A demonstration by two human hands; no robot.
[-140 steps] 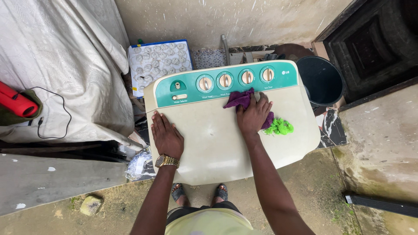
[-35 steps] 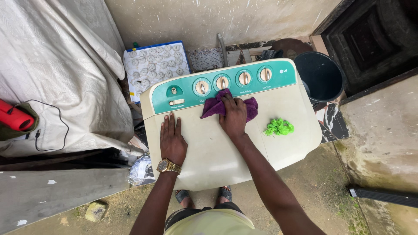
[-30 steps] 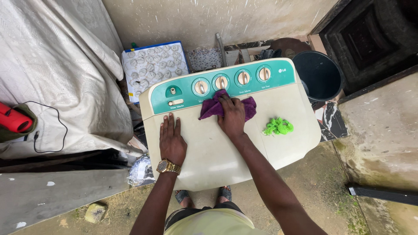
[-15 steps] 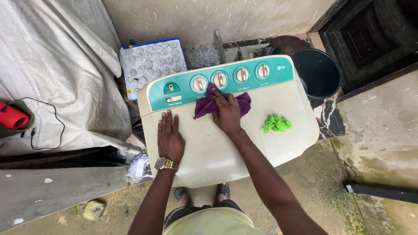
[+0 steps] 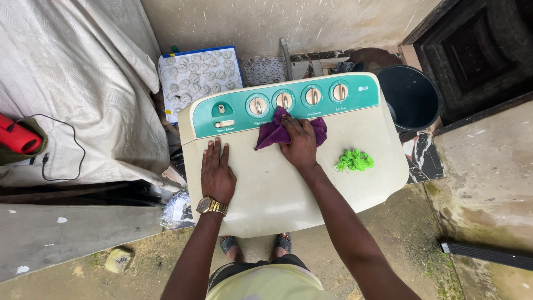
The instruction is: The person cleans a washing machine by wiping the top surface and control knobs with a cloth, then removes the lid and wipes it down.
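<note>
A cream twin-tub washing machine (image 5: 277, 194) with a teal control panel (image 5: 239, 108) and several round knobs stands in front of me. My right hand (image 5: 300, 145) presses a purple cloth (image 5: 272, 133) flat on the lid just below the panel, near its middle. My left hand (image 5: 216, 175), with a gold wristwatch, rests flat with fingers spread on the left part of the lid and holds nothing. A small green mesh scrubber (image 5: 354, 161) lies loose on the lid to the right of my right hand.
A black bucket (image 5: 411, 97) stands at the machine's right rear. A white tarpaulin (image 5: 72, 94) covers a bulk on the left, with a red object (image 5: 19, 139) and a black cable on it. A blue-edged tray (image 5: 200, 75) leans behind the machine. My feet show below.
My right hand has slid the purple cloth leftward along the lid, from beside the green scrubber to below the middle knobs. My left hand has stayed flat on the lid.
</note>
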